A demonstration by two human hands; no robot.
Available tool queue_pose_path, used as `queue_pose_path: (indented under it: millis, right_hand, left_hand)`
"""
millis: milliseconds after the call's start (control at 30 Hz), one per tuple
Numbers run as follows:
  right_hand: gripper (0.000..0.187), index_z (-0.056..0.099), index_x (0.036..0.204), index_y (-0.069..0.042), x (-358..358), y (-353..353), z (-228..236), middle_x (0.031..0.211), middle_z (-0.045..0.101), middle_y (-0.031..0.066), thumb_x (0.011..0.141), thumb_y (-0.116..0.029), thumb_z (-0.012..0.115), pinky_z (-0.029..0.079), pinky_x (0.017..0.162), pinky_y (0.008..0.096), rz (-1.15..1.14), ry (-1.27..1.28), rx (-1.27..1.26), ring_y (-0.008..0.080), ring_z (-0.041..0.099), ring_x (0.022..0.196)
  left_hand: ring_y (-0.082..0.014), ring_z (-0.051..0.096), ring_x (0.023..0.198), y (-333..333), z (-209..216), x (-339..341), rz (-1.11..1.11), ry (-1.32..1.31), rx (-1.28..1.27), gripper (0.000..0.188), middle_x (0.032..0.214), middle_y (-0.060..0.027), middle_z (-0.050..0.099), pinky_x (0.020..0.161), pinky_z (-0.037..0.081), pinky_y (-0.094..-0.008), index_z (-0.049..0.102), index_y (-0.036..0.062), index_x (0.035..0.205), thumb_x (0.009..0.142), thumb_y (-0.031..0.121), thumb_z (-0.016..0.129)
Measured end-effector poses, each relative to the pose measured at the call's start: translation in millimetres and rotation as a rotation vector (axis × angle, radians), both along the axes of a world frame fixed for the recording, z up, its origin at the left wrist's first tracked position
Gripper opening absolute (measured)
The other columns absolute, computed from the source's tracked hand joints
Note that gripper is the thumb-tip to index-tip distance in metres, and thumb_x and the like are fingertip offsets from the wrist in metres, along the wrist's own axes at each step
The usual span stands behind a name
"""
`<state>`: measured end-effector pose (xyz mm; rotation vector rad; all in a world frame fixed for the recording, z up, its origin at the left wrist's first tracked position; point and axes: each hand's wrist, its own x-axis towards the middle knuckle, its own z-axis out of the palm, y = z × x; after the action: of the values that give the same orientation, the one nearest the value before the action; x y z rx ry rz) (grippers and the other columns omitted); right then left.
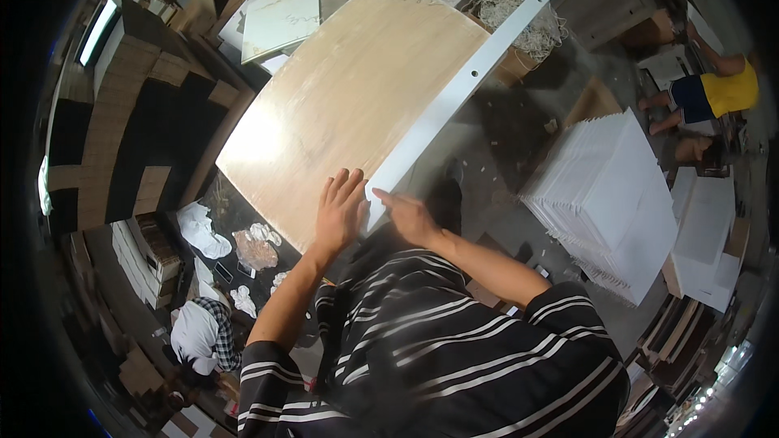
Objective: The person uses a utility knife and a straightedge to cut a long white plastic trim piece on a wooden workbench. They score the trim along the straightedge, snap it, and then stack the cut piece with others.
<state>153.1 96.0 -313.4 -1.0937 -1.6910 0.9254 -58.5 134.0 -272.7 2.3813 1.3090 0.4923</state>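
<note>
A long, narrow white strip of board (442, 105) with a few round holes lies slantwise along the right edge of a pale wooden tabletop (324, 89). At the strip's near end, my left hand (341, 209) rests with its fingers stretched out, the thumb side against the strip. From the other side my right hand (411, 217) reaches the same end, its index fingertip on the white face and the other fingers bent at the edge. The undersides of those bent fingers are hidden. The strip's far end sticks out past the tabletop.
On the right stands a tall stack of white panels (604, 195). Tangled shavings (519, 20) fill a box beyond the strip. Left are stacked boards (122, 122), white cloths (203, 229) and a dark phone (223, 272). One person in yellow (728, 85) and another in a white head covering (195, 332) are nearby.
</note>
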Motion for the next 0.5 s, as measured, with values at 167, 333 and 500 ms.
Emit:
queue_pose_path:
  millis: [167, 333, 500]
  right_hand:
    - [0.055, 0.057, 0.147, -0.020, 18.3, 10.5, 6.2, 0.089, 0.065, 0.0208, 0.096, 0.001, 0.049, 0.053, 0.074, 0.0429, 0.218, -0.149, -0.112, 0.0385, 0.066, 0.081]
    - [0.056, 0.055, 0.148, -0.015, 8.6, 7.0, 16.9, 0.092, 0.066, 0.0216, 0.095, 0.002, 0.049, 0.053, 0.074, 0.0448, 0.048, -0.197, -0.124, 0.0413, 0.065, 0.082]
    - [0.052, 0.059, 0.143, -0.009, 0.7, -10.9, 34.3, 0.095, 0.066, 0.0235, 0.094, 0.005, 0.048, 0.054, 0.076, 0.0423, 0.088, -0.259, -0.210, 0.0409, 0.065, 0.086]
  left_hand:
    - [-0.0384, 0.040, 0.146, 3.4, 0.8, 0.1, -0.004, -0.011, -0.016, 0.044, 0.153, -0.0153, 0.052, 0.120, 0.029, -0.0536, 0.062, 0.0058, 0.137, 0.094, 0.015, 0.066]
    - [-0.0358, 0.045, 0.142, 16.9, 4.8, -7.6, -0.082, -0.025, 0.010, 0.036, 0.148, -0.0134, 0.056, 0.118, 0.033, -0.0522, 0.068, 0.0067, 0.127, 0.093, 0.018, 0.069]
    - [-0.0358, 0.052, 0.136, 19.7, 3.0, -7.1, -0.063, -0.077, 0.061, 0.030, 0.138, -0.0131, 0.064, 0.116, 0.037, -0.0510, 0.074, 0.0067, 0.120, 0.092, 0.016, 0.069]
